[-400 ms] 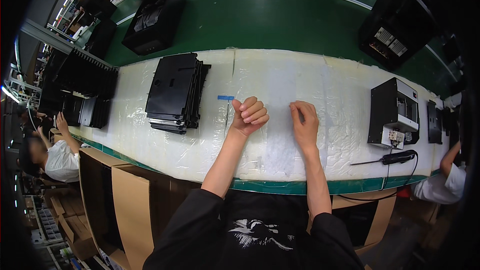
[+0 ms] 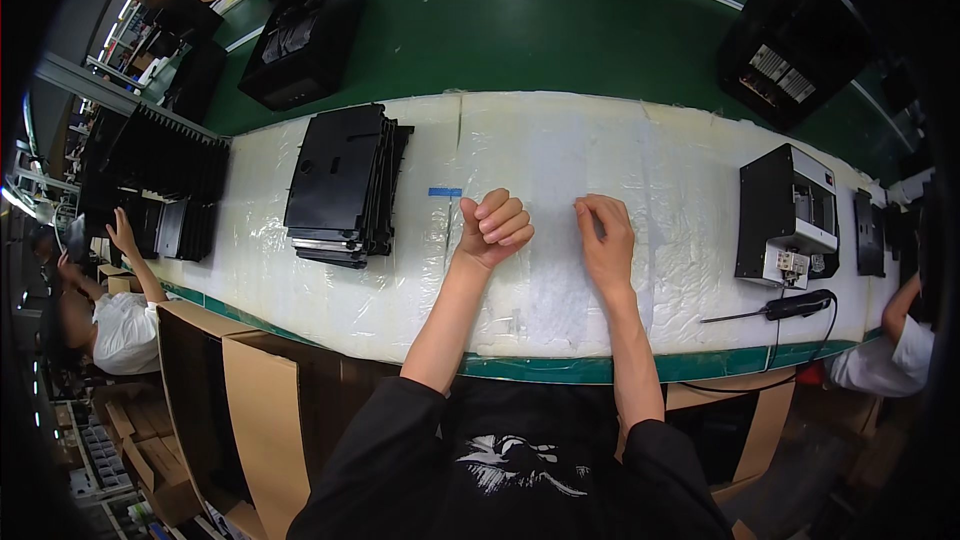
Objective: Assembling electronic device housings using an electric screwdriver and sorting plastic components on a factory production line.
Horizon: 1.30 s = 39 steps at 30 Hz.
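Observation:
Above the middle of the white film-covered work surface (image 2: 545, 315), both my hands are raised and apart. My left hand (image 2: 494, 228) is loosely closed, its fingers curled with the thumb standing off to the side; nothing shows in it. My right hand (image 2: 607, 240) is bent inward, thumb and forefinger tips nearly together, and no object shows between them. Nearest to my left hand is a small blue tape strip (image 2: 445, 192). Farther left stands a stack of black plastic panels (image 2: 335, 175).
At right are a black-and-silver device housing (image 2: 785, 215) and a corded electric screwdriver (image 2: 797, 306). Behind runs a green conveyor belt (image 2: 520, 35) carrying a black case (image 2: 305, 40) and a larger one (image 2: 795, 50). A cardboard box (image 2: 262, 390) stands below the table edge. Co-workers are on both sides.
My hands keep nearly the same pose. The view has shifted slightly, and the co-worker at left has raised a hand a little higher.

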### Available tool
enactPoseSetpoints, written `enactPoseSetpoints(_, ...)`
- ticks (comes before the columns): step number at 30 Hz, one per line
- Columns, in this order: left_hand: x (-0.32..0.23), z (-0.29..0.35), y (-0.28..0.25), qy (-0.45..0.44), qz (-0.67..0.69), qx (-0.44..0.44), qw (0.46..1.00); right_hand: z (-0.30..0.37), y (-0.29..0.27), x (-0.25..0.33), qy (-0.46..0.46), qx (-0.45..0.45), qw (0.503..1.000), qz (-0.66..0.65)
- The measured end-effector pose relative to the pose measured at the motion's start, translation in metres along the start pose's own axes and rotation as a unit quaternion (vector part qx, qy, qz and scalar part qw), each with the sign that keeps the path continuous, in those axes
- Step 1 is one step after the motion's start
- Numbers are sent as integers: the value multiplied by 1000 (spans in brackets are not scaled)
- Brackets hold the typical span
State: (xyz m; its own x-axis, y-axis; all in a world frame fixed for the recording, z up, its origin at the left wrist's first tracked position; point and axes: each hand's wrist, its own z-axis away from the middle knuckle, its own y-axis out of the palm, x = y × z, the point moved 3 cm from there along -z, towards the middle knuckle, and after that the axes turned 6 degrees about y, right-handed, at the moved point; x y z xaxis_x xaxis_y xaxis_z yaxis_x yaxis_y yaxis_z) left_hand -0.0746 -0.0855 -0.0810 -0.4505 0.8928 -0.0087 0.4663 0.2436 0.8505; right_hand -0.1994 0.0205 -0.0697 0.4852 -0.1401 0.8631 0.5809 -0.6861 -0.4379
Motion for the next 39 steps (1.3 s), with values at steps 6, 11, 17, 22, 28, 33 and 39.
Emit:
enactPoseSetpoints(6,0,0,-3,2,-44,-25,999,-1,0,-1,-7,1,1000,4)
enactPoseSetpoints(11,0,2,-7,-12,-44,-5,999,-2,0,-2,-16,-2,1000,5)
enactPoseSetpoints(17,0,2,-7,-19,-55,-11,998,-2,0,0,-22,-15,1000,-3)
enactPoseSetpoints(22,1,2,-6,-13,-58,-4,998,-1,1,-3,-24,-19,1000,-8)
enactPoseSetpoints(28,4,2,-5,-34,-144,-13,989,1,0,-2,-12,-11,1000,-11)
enactPoseSetpoints(33,14,-6,2,-105,-277,-58,953,-2,-6,0,-36,10,999,-14)
enactPoseSetpoints(39,17,-4,1,-148,-298,-122,935,1,-10,6,-51,54,990,-120)
